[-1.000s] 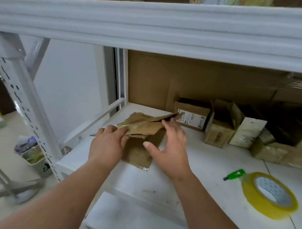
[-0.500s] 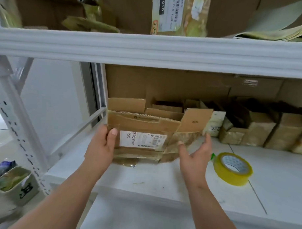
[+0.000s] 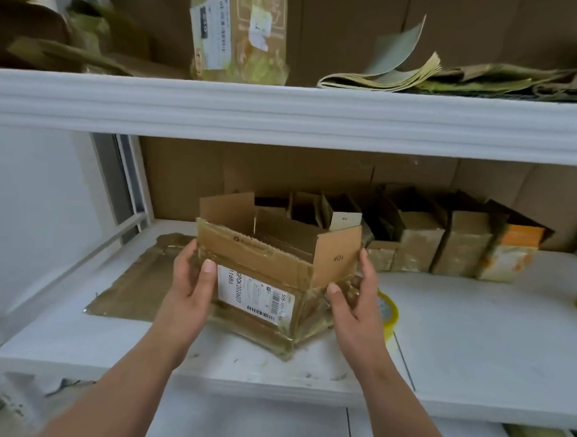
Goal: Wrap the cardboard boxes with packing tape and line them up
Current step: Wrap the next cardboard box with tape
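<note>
An open cardboard box (image 3: 272,276) is held just above the white shelf (image 3: 472,339), near its front edge, one corner turned toward the camera. The board is brown, corrugated and creased; glossy tape is seen wrinkled over its lower walls and bottom corner. The top flaps stand up, and a serrated tear edge runs along the front flap. A white printed label (image 3: 252,294) with barcodes is stuck to the near-left wall. "#01" is written on the right flap.

The left hand (image 3: 193,280) is placed on the left side of the box, thumb laid flat on the front wall at the label's edge, the fingers curled round the corner and out of sight behind it. The right hand (image 3: 353,299) is placed on the right side, thumb pressed to the taped lower wall, the fingers extended upward along the right wall. The box is thus clamped between both hands.

A flattened sheet of cardboard (image 3: 138,278), shiny with tape, lies on the shelf behind the left hand. A yellow tape roll (image 3: 388,313) is partly hidden behind the right hand. A row of smaller taped boxes (image 3: 443,246) stands against the cardboard backing at the rear. On the upper shelf (image 3: 284,113), a labelled taped package (image 3: 238,33) and a stack of folded flat sheets (image 3: 400,72) are seen.
</note>
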Action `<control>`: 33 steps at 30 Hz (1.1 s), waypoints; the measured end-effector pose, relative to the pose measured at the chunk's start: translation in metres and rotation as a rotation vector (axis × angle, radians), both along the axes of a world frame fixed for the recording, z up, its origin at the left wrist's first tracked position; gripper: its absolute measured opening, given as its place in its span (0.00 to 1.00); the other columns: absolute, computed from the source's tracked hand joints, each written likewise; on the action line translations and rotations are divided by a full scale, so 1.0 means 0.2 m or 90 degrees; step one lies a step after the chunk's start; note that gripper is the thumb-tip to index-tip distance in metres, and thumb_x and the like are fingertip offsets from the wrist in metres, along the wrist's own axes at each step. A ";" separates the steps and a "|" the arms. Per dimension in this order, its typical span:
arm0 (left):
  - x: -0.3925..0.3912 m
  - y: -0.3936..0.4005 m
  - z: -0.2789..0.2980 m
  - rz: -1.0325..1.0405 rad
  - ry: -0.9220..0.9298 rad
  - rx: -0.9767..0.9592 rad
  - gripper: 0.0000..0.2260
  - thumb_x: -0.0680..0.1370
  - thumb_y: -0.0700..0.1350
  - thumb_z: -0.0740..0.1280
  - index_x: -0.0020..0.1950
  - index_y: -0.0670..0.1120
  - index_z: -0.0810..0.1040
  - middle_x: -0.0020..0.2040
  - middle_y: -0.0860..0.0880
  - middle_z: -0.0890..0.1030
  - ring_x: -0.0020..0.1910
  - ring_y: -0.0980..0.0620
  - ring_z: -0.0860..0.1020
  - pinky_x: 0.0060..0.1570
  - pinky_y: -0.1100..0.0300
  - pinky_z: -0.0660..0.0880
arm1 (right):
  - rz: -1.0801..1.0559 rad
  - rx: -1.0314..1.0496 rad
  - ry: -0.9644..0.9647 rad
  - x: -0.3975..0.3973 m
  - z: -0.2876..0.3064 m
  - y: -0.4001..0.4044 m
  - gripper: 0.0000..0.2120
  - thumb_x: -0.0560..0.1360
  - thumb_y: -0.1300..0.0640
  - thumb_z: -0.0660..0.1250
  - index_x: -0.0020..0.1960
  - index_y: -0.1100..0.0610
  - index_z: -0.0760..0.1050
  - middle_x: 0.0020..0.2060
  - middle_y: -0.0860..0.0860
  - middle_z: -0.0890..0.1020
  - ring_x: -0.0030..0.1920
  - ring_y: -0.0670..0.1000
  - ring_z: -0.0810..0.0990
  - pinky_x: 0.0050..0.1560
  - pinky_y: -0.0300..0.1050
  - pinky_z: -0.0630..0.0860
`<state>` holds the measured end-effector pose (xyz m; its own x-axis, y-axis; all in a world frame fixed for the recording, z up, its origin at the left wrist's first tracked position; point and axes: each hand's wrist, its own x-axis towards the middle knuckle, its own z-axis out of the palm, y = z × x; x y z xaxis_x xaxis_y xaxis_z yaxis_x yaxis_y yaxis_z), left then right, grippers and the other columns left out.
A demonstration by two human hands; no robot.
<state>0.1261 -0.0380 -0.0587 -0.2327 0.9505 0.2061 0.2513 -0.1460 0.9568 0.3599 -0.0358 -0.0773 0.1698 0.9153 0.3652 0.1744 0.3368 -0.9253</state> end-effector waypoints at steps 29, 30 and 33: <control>0.03 0.06 0.19 -0.052 0.167 -0.032 0.28 0.74 0.66 0.57 0.50 0.41 0.76 0.59 0.53 0.74 0.56 0.58 0.74 0.52 0.65 0.69 | 0.169 -0.140 0.079 0.06 -0.04 0.17 0.40 0.65 0.16 0.48 0.64 0.37 0.76 0.66 0.45 0.77 0.69 0.49 0.72 0.73 0.57 0.64; 0.01 0.06 0.19 -0.051 0.163 -0.040 0.29 0.74 0.65 0.57 0.50 0.40 0.77 0.59 0.53 0.74 0.56 0.56 0.74 0.54 0.62 0.70 | 0.176 -0.144 0.077 0.07 -0.05 0.17 0.40 0.65 0.16 0.47 0.64 0.36 0.76 0.67 0.45 0.77 0.70 0.49 0.71 0.74 0.58 0.63; -0.01 0.09 0.19 -0.042 0.140 -0.057 0.25 0.79 0.62 0.60 0.52 0.40 0.79 0.58 0.54 0.75 0.55 0.53 0.76 0.57 0.50 0.73 | 0.210 -0.150 0.077 0.09 -0.07 0.18 0.39 0.65 0.16 0.51 0.66 0.35 0.75 0.70 0.44 0.73 0.73 0.49 0.67 0.76 0.59 0.59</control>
